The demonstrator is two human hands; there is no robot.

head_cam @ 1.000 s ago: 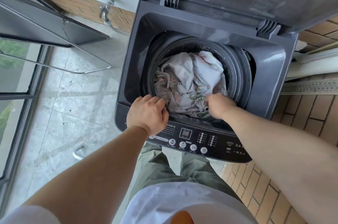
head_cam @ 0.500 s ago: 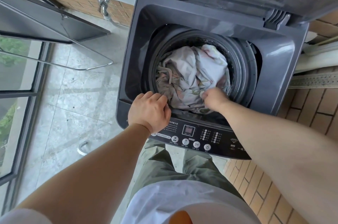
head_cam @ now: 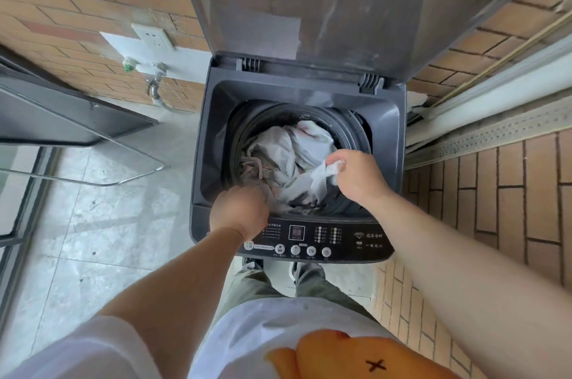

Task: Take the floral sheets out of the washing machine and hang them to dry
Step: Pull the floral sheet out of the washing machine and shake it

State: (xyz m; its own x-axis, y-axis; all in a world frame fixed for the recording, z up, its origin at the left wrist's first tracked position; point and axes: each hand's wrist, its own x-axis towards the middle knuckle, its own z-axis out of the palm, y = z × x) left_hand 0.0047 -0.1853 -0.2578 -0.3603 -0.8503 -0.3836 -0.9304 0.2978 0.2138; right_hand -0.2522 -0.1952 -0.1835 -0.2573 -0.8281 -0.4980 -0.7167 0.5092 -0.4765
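Head view: the right hand (head_cam: 359, 177) has come up. Half a second ago it was low in the sheets (head_cam: 278, 149) at the front of the drum (head_cam: 349, 128). Now it is above the drum rim at 4 o'clock. It pinches a white fold of sheet between thumb and fingers, and the fold is pulled up from the pile.

The left hand (head_cam: 238, 213) has moved too. Before, it sat on the front edge of the washer (head_cam: 387, 131). Now it dips into the drum at 7 o'clock, with its fingers curled down into the cloth. The fingertips are hidden, so I cannot tell if it grips the cloth.

The view has also pulled back, so more of the lid (head_cam: 309, 7) shows.

Most of the sheets are in the drum in a bunched pile, piled toward 12 o'clock. The round rim goes all the way around them. The pulled fold crosses over the rim's inside near 4 o'clock.

The lid stands up at 12 o'clock, behind the drum. The button panel (head_cam: 340, 242) is at 6 o'clock, just under the left wrist.

A brick wall (head_cam: 510, 193) is near the washer at 3 o'clock. At 9 o'clock there is open floor (head_cam: 93, 224). A metal rack bar (head_cam: 123, 182) reaches out over that floor, well apart from the hands.
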